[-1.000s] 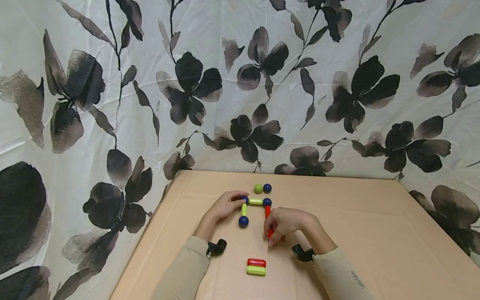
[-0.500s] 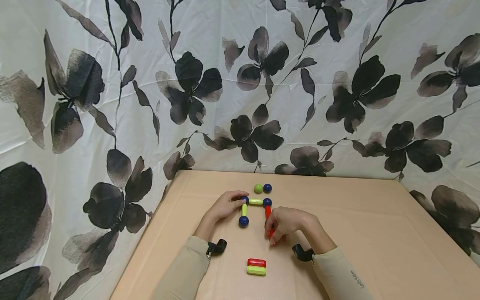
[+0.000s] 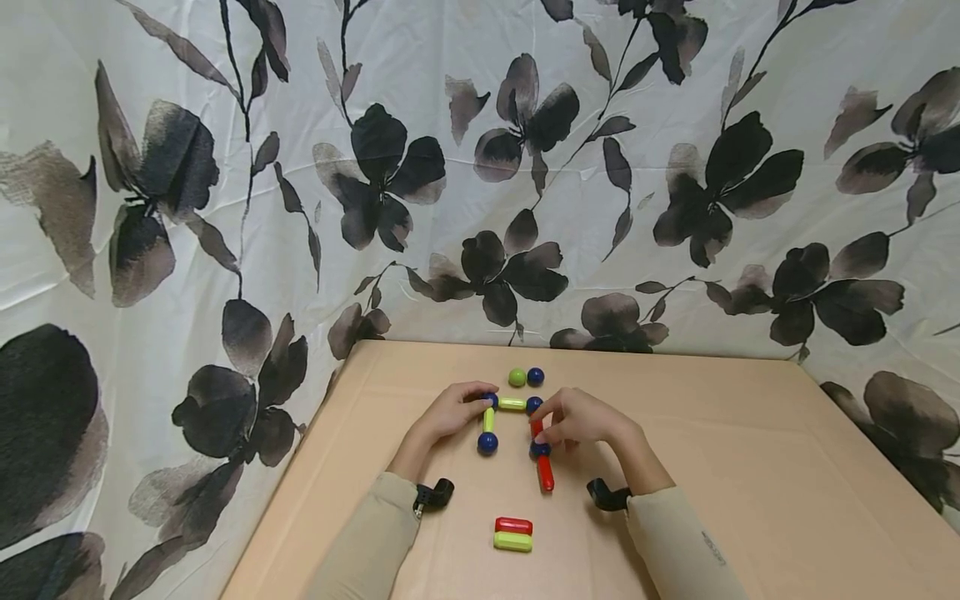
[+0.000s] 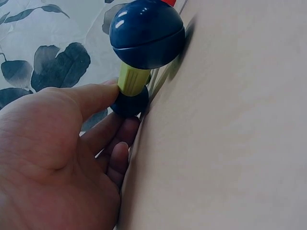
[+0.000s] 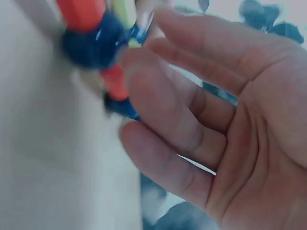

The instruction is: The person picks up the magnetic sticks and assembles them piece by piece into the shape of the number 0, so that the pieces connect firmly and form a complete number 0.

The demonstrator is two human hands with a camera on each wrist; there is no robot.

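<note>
My left hand pinches the blue ball at the far left corner of a ball-and-rod frame on the table. From that ball a yellow-green rod runs toward me to another blue ball. A second yellow-green rod leads right to the far right blue ball. Loosely bent, my right hand hovers at the frame's right side, its fingertips overlapping the far red rod and lower blue ball. The near red rod sticks out from that ball toward me.
Behind the frame lie a loose green ball and a blue ball. Nearer me, a red rod and a yellow-green rod lie side by side. A floral cloth hangs behind the table.
My right hand has let go of the near red rod and moved away from me along the frame, uncovering that rod and the lower blue ball. The left hand has stayed put.
</note>
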